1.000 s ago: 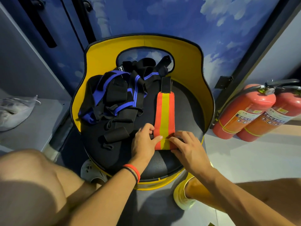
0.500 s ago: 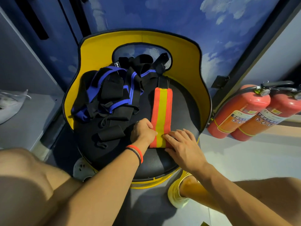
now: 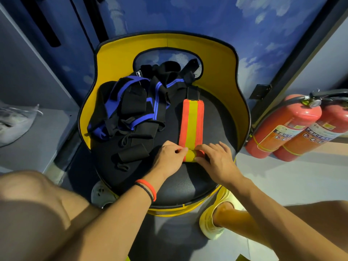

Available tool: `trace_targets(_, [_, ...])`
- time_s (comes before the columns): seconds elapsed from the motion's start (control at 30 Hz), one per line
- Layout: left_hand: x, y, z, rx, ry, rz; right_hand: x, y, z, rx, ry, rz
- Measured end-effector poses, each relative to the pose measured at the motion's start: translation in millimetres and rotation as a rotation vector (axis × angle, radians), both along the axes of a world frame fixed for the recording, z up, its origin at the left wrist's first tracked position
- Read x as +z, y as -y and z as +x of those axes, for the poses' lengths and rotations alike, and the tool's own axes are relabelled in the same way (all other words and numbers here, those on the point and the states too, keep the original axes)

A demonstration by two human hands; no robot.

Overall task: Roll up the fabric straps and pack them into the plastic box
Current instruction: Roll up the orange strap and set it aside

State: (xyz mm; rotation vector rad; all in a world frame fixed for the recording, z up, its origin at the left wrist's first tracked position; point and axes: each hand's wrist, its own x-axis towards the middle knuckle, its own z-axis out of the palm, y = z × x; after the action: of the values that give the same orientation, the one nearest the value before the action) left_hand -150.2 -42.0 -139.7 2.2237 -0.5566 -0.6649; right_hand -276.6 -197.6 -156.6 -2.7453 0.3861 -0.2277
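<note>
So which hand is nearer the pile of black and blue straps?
The left hand. It grips the near, rolled end of the orange and yellow strap, just beside the black and blue straps. The right hand is on the roll's far side.

Fire extinguishers bear printed labels, characters too blurred to read

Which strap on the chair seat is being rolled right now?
The orange-and-yellow striped strap: both hands pinch its rolled near end, left hand, right hand. The black-and-blue straps lie untouched in a heap beside it.
</note>
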Motion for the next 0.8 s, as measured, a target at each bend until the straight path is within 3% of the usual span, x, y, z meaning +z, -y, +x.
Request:
trace_targets(0.13, [3.4, -11.4, -4.5, 0.053, -0.072, -0.07, 4.9, -1.7, 5.6, -0.074, -0.141, 0.084])
trace_targets(0.37, [-3.3, -18.7, -23.0, 0.138, -0.124, -0.113, 12.8, -5.6, -7.4, -0.131, -0.202, 0.162])
trace_targets(0.5, [-6.7, -11.9, -26.3, 0.146, -0.088, -0.053, 11.0, -11.7, -15.5, -0.132, -0.119, -0.058])
trace_targets(0.6, [-1.3, -1.0, -24.1, 0.141, 0.019, 0.047, 10.1, -13.6, -16.0, -0.099, -0.063, -0.092])
trace_targets(0.7, [1.2, 7.9, -17.5, 0.167, 0.068, 0.084, 9.4, -23.4, -15.1, -0.162, -0.007, -0.035])
trace_targets(0.8, [1.7, 16.9, -14.8, 0.16, 0.075, -0.012, 11.7, -33.2, -12.6, -0.262, -0.036, 0.12])
